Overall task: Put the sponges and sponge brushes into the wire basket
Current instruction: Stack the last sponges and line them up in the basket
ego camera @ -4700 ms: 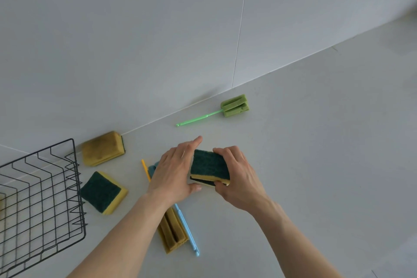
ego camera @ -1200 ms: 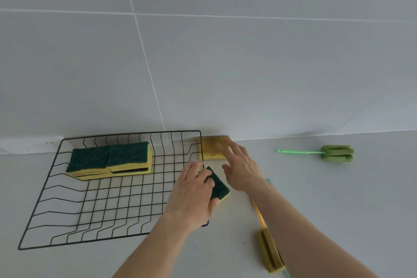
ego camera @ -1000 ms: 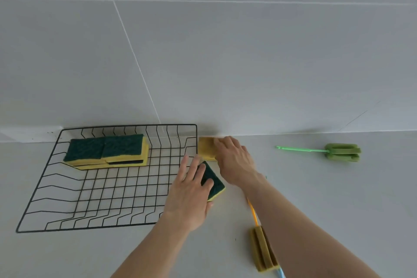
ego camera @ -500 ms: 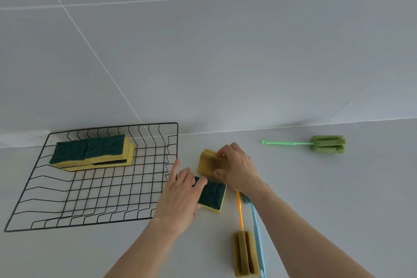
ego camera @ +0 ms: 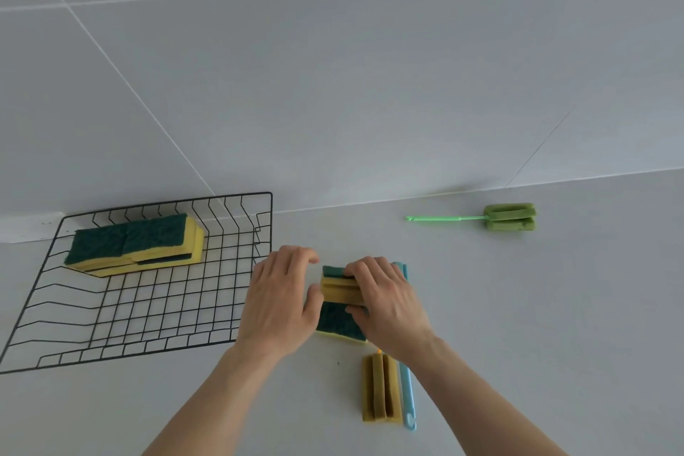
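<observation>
Since half a sec ago the right hand (ego camera: 385,302) has carried its sponge (ego camera: 340,291) over and set it on edge on top of the flat green-topped sponge (ego camera: 338,320), so the two now touch as a loose stack just right of the basket (ego camera: 272,233). A sec ago they lay apart, one by the wall, one by the basket corner.

Right hand: fingers clamped over the upright sponge's top edge. Left hand (ego camera: 281,302): thumb pressed against that sponge's left end, other fingers spread and lifted, not closed on anything. Looks like squaring the pair up, same as was done w/ the earlier pair.

Basket sits on the tabletop (ego camera: 518,326) vs. the wall; stacked sponges (ego camera: 137,242) already inside at the back left, rest of it bare.

Meaning for the task: prob. both sponges go in as one lift, saving a trip. Next move needs a two-sided squeeze so the upright one doesn't tip off.

Still out: yellow brush (ego camera: 381,387) w/ the blue brush (ego camera: 407,392) alongside it, near the right forearm; the blue one's far end shows past the right hand's knuckles. Green brush (ego camera: 509,217) well apart, far right by the wall. Roughly half done, I'd say.
</observation>
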The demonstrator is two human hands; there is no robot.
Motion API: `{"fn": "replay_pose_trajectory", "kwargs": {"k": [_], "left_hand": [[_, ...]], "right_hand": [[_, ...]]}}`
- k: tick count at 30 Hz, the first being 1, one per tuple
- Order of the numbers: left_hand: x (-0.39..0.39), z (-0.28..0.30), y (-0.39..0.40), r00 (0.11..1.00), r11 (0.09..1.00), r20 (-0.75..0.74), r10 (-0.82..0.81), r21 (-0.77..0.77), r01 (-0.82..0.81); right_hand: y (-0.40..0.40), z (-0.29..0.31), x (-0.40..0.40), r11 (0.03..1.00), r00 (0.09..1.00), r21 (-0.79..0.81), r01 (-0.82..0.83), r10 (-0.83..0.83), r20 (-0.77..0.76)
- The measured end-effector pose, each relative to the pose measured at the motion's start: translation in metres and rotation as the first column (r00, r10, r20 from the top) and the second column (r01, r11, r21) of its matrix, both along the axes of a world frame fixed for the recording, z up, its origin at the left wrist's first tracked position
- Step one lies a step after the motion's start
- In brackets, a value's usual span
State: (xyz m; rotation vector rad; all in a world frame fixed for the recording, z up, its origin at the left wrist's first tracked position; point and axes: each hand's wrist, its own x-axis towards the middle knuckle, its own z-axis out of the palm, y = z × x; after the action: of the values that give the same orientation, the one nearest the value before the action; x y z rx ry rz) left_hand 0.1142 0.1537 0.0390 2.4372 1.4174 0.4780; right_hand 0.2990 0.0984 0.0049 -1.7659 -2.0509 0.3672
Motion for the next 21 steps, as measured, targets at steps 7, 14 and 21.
{"fn": "replay_pose_trajectory", "kwargs": {"k": [7, 14, 21], "left_hand": [[-0.002, -0.015, -0.002, 0.940, 0.964, -0.223, -0.258, -0.128, 0.234], [-0.003, -0.013, -0.004, 0.950, 0.967, -0.202, -0.237, -0.143, 0.211], [-0.009, -0.012, 0.002, 0.937, 0.962, -0.223, -0.268, -0.115, 0.247]], "right_hand": [[-0.024, 0.002, -0.002, 1.000, 0.981, 0.006, 0.005, -0.004, -0.192], [-0.027, 0.001, 0.005, 0.986, 0.989, -0.152, 0.073, -0.091, -0.114], [-0.028, 0.000, -0.009, 0.993, 0.989, -0.092, 0.072, -0.082, -0.119]]}}
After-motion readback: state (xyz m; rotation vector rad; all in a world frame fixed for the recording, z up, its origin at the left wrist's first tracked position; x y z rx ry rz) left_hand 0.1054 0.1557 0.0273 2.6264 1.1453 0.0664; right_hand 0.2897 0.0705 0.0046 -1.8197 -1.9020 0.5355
